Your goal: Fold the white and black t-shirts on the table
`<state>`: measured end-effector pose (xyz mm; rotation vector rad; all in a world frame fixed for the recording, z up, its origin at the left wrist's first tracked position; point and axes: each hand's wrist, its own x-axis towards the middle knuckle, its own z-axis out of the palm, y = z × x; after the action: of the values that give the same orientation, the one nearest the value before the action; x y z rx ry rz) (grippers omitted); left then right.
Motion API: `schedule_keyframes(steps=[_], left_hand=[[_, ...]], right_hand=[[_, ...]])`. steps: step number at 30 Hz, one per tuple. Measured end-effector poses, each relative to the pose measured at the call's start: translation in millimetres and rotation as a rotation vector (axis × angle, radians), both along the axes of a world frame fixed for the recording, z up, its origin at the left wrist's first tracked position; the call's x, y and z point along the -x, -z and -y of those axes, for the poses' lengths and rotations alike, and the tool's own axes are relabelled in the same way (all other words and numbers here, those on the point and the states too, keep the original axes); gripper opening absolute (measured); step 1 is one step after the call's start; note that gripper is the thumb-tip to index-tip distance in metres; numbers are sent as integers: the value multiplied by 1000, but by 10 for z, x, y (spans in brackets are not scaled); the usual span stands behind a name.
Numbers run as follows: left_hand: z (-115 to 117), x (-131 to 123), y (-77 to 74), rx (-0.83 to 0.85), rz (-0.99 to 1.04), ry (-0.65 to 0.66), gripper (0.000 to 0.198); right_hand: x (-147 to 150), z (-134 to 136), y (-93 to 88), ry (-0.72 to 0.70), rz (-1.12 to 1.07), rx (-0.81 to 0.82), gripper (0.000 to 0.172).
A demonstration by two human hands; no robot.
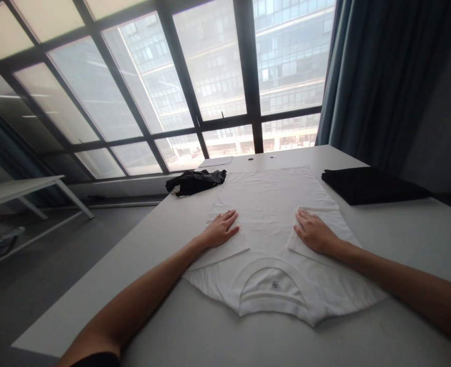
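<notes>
A white T-shirt lies spread on the white table, its neckline toward me and its hem toward the window. Both sleeves are turned in over the body. My left hand rests flat on the shirt's left side, at the folded sleeve, fingers stretched out. On the right side, my right hand lies flat on the other folded sleeve, fingers extended. Neither hand grips the cloth. A small label shows inside the collar.
Dark crumpled cloth lies at the table's left edge. Folded black fabric sits on the right. A white sheet lies at the far end of the white table. Another table stands at left; a blue curtain hangs at right.
</notes>
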<state>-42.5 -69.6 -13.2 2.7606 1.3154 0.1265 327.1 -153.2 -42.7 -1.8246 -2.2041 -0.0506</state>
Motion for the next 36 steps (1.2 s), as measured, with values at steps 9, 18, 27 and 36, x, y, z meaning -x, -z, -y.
schedule_keyframes(steps=[9, 18, 27, 36], left_hand=[[14, -5, -19, 11, -6, 0, 73], [-3, -10, -2, -11, -28, -115, 77], [-265, 200, 43, -36, -26, -378, 61], [-204, 162, -24, -98, -26, -359, 65]], right_hand=[[5, 10, -7, 2, -6, -3, 56], [2, 10, -14, 2, -10, 4, 57], [-9, -5, 6, -4, -18, -12, 56], [-6, 5, -13, -2, -16, 1, 55]])
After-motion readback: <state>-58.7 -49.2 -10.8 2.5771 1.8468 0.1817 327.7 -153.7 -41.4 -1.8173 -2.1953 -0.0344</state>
